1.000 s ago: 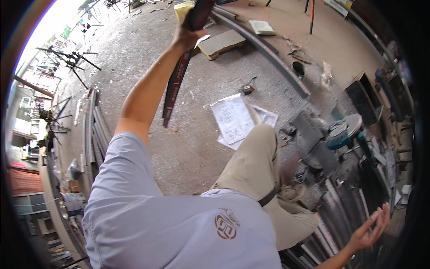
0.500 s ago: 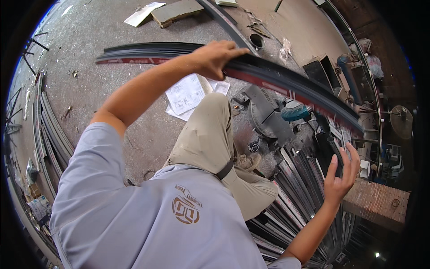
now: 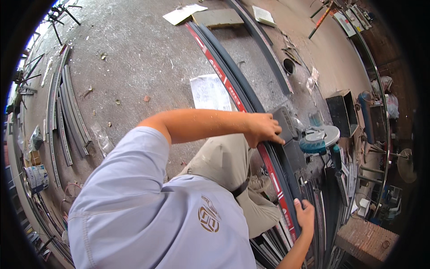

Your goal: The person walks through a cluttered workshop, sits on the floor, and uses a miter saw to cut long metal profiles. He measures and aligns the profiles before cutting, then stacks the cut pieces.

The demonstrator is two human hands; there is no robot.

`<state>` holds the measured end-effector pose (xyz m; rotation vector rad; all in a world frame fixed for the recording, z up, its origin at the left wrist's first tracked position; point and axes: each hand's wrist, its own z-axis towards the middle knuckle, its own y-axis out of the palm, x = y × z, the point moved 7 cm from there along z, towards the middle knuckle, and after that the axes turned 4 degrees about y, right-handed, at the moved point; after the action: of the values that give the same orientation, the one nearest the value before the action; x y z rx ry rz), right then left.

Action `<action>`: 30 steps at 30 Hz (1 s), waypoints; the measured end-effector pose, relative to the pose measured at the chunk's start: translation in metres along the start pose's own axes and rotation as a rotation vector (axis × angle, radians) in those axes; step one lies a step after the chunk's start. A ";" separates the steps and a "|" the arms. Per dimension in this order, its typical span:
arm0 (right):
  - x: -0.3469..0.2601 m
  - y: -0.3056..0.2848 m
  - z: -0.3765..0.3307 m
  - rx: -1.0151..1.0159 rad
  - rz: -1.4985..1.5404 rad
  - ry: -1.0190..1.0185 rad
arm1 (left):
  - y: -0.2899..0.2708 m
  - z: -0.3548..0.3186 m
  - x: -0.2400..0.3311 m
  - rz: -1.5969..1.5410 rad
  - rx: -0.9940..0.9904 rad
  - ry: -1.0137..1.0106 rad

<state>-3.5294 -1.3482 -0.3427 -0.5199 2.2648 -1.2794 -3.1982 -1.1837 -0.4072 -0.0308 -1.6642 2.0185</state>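
Note:
A long dark grey metal profile (image 3: 226, 74) with a red printed film strip along one side runs from the upper middle down past my knee. My left hand (image 3: 265, 129) is closed over its middle, fingers bent across the top. Lower down, my right hand (image 3: 306, 216) is at the profile's right edge, thumb and fingers apart; whether it touches the metal I cannot tell. The profile lies over the dark base of a mitre saw (image 3: 286, 123). The saw's teal and silver head (image 3: 316, 141) stands just right of the profile.
Another long profile (image 3: 264, 45) lies beyond, near a grey block (image 3: 219, 18). Papers (image 3: 210, 92) are on the floor. Several profiles are bundled by my right forearm, and more lie at left (image 3: 74, 107). A perforated brick-like block (image 3: 367, 240) sits at lower right.
The profile has swung from lying crosswise to running lengthwise and has come down over the saw base. My left hand moved right and nearer with it; my right hand moved left and down toward its edge.

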 end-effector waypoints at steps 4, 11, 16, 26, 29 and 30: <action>0.000 0.048 -0.011 0.046 0.103 0.088 | 0.026 -0.011 -0.007 -0.107 -0.055 0.055; -0.013 0.084 -0.028 0.092 0.042 0.132 | 0.066 -0.030 -0.016 -0.192 -0.185 0.062; -0.007 0.096 -0.023 -0.002 0.017 0.132 | 0.062 -0.036 -0.013 -0.177 -0.134 0.065; 0.043 0.153 -0.039 -0.457 0.312 0.324 | 0.035 -0.111 -0.025 -0.153 0.297 -0.208; 0.040 0.152 -0.042 -0.420 0.290 0.311 | 0.028 -0.167 -0.046 -0.137 0.432 -0.647; 0.039 0.150 -0.041 -0.407 0.243 0.325 | 0.029 -0.185 -0.051 -0.109 0.460 -0.803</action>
<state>-3.5985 -1.2679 -0.4628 -0.1663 2.7800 -0.8319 -3.1030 -1.0392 -0.4948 1.1313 -1.4888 2.4349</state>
